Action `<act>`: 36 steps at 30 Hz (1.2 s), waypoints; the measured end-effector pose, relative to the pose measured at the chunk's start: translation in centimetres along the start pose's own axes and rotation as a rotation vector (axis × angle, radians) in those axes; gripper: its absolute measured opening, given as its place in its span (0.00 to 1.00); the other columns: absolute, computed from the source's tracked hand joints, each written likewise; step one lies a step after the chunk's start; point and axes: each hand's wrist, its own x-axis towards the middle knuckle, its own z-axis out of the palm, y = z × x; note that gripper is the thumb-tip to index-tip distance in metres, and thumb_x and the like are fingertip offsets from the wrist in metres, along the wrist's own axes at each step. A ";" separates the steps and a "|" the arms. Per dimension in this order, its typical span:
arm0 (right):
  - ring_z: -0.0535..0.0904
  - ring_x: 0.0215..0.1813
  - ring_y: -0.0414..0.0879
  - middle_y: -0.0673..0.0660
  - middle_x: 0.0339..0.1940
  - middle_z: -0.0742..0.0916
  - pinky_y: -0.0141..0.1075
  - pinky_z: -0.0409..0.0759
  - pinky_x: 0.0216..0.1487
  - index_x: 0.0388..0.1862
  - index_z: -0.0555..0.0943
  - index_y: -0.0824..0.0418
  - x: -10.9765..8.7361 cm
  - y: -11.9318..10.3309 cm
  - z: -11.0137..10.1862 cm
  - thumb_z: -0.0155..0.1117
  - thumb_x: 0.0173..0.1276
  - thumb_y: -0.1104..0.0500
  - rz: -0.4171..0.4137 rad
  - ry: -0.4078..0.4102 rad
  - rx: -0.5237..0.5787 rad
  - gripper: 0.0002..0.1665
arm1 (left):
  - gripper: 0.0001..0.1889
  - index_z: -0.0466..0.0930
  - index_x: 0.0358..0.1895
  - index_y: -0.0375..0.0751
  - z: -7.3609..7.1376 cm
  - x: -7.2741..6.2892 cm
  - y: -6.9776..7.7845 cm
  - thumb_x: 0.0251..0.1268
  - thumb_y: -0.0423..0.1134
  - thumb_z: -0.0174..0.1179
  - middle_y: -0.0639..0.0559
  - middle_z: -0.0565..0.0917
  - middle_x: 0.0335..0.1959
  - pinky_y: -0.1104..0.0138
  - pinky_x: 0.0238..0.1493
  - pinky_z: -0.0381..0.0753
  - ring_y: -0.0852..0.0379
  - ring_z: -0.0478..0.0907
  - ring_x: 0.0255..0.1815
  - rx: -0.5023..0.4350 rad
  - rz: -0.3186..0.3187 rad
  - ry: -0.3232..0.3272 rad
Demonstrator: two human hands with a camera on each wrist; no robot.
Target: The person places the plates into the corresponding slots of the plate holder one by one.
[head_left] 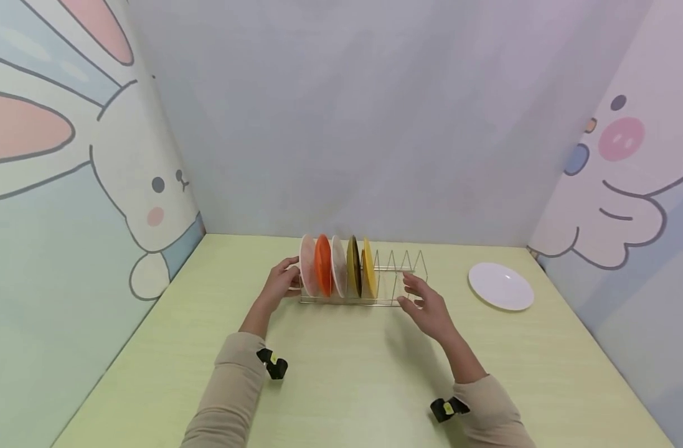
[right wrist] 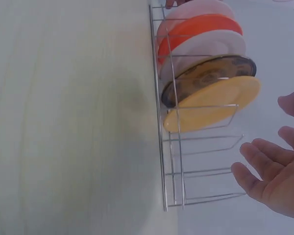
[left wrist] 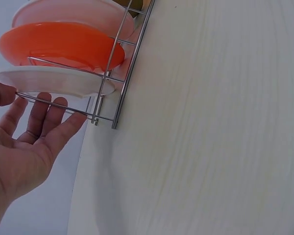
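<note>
A wire dish rack [head_left: 391, 303] stands on the table with several plates upright in its left part. From the left they are a pale pink plate [head_left: 307, 266], an orange plate [head_left: 322, 266], a white plate [head_left: 338, 267], a dark patterned plate [right wrist: 210, 76] and a yellow plate [head_left: 369, 269]. My left hand [left wrist: 24, 152] holds the rack's left end, its curled fingers at the end wire beside the pink plate. Near the right end, beside the unfilled slots, my right hand [head_left: 428, 308] hovers with fingers spread and nothing in it.
Another white plate [head_left: 500, 286] lies flat on the table [head_left: 330, 386], right of the rack. A plain grey backdrop [head_left: 341, 124] rises behind, with cartoon-printed walls on both sides. Each sleeve carries a small black wrist device [head_left: 274, 364].
</note>
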 end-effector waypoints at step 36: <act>0.70 0.55 0.65 0.71 0.57 0.74 0.59 0.67 0.51 0.64 0.67 0.64 -1.8 7.3 -9.9 0.67 0.61 0.53 0.201 0.067 -0.166 0.35 | 0.25 0.63 0.66 0.46 0.4 -0.1 0.1 0.64 0.36 0.44 0.47 0.81 0.27 0.49 0.42 0.78 0.52 0.79 0.31 -0.011 -0.013 0.017</act>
